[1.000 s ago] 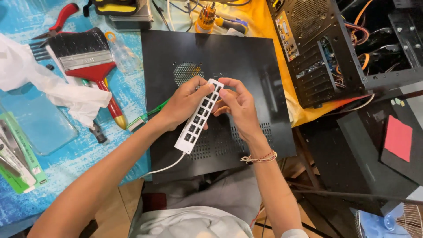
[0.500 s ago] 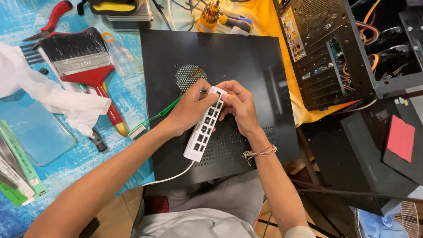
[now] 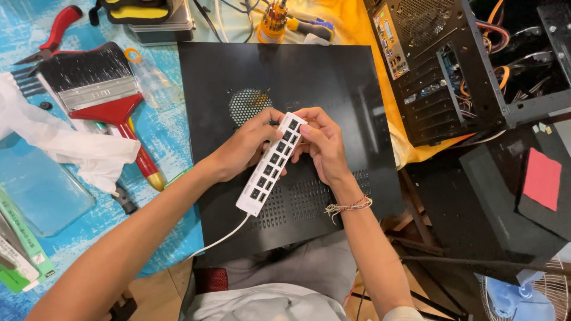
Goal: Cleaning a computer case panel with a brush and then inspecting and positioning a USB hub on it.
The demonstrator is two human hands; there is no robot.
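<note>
A long white hub (image 3: 267, 169) with several dark square ports and a white cable (image 3: 217, 241) is held slanted above a black metal computer side panel (image 3: 333, 77). My left hand (image 3: 244, 145) grips its upper left side. Around its upper end from the right wrap the fingers of my right hand (image 3: 321, 142), which has a thread bracelet at the wrist. The hub's lower end sticks out free below both hands.
An open black computer case (image 3: 440, 65) stands at the right on yellow cloth. On the blue mat lie a wide red-handled brush (image 3: 98, 89), red pliers (image 3: 53, 35), a white cloth (image 3: 65, 145) and a screwdriver set (image 3: 275, 21). A fan (image 3: 529, 297) sits at bottom right.
Both hands and the hub have stayed together in about the same pose; the view has shifted slightly so they sit a little lower and more central. The grip looks unchanged.
</note>
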